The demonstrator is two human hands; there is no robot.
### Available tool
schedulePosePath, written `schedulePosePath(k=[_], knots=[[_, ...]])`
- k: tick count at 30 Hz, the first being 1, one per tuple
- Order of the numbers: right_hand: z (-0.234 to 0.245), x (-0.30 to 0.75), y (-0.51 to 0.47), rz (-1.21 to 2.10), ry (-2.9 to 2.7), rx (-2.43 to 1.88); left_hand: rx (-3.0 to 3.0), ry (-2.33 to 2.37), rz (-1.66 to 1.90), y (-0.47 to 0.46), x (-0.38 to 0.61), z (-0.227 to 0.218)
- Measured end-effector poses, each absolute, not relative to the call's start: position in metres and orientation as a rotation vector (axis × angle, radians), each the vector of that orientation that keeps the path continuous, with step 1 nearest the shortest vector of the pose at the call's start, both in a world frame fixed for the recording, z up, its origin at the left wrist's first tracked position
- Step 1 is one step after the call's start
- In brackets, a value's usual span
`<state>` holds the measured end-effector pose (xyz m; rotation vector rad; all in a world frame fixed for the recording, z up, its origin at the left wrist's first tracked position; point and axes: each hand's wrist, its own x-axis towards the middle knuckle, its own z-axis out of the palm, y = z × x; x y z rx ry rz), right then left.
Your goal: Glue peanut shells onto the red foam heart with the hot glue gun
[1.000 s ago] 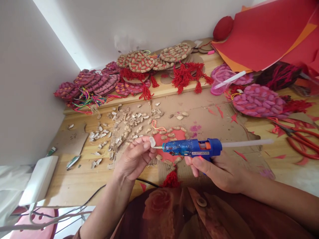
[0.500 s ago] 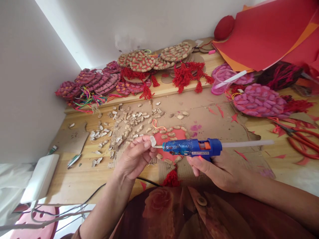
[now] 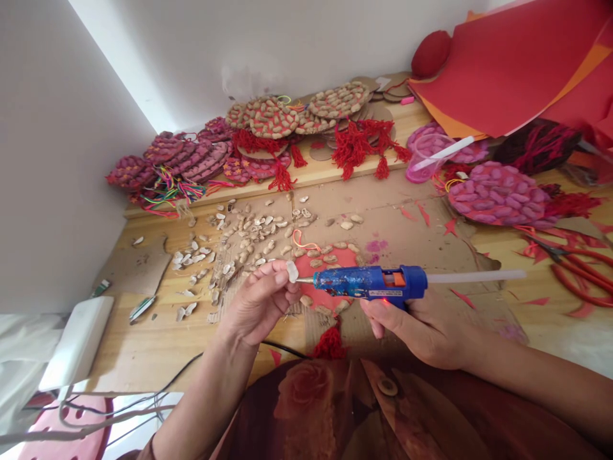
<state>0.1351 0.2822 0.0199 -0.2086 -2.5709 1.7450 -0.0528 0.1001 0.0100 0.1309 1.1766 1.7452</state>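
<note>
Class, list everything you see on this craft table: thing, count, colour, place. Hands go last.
glue gun: one, blue and orange, in the right hand
glue stick: one, whitish, poking from the gun's back
shell piece: one, pale, at the gun's nozzle
loose shells: many, tan, scattered left of centre
red disc: one, shells on it, under the gun
finished discs: many, tan, pink, purple, along the wall
scissors: one, red, far right
paper sheets: several, red and orange, top right
table: one, wooden
left hand: one, pinching the shell piece
right hand: one, around the glue gun
</note>
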Motion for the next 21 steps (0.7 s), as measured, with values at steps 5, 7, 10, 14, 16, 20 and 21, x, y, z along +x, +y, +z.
schedulePosePath(k=[5,7,10,14,16,20,21], knots=[[0.0202,0.1354,0.2823,1.731,-2.574,-0.212,0.114,1.175,1.752,0.0999,-0.0525,0.0103],[0.02,0.1358,0.2822,1.729,-2.562,-0.207,0.117,1.168,1.757,0.0998,-0.0525,0.0101],[0.0203,0.136,0.2821,1.735,-2.565,-0.212,0.132,1.161,1.763,0.0994,-0.0526,0.0092],[0.0211,0.1353,0.2823,1.74,-2.579,-0.214,0.161,1.146,1.758,0.099,-0.0527,0.0075],[0.0213,0.1349,0.2824,1.74,-2.568,-0.215,0.181,1.132,1.751,0.0986,-0.0529,0.007],[0.0218,0.134,0.2826,1.719,-2.567,-0.219,0.195,1.131,1.75,0.0986,-0.0531,0.0067],[0.0218,0.1339,0.2825,1.719,-2.572,-0.223,0.196,1.13,1.75,0.0988,-0.053,0.0065]])
